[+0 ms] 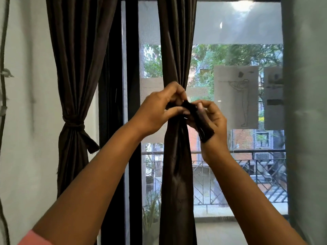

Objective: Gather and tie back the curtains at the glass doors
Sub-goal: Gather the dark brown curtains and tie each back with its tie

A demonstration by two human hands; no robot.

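A dark brown curtain [177, 50] hangs in the middle of the glass door [237, 106], bunched into a narrow column at hand height. A dark fabric tie-back strip [200, 119] wraps it there. My left hand [159, 106] grips the bunched curtain and one part of the strip with curled fingers. My right hand [210, 117] pinches the strip's other end, which hangs over my palm. A second brown curtain [76, 68] at the left is gathered, with a knotted tie-back [74, 123] round it.
A black door frame [131, 85] stands between the two curtains. A pale wall [26, 121] with a cable lies at the left, a grey panel [306, 103] at the right. Paper sheets [236, 96] stick on the glass; a balcony railing shows outside.
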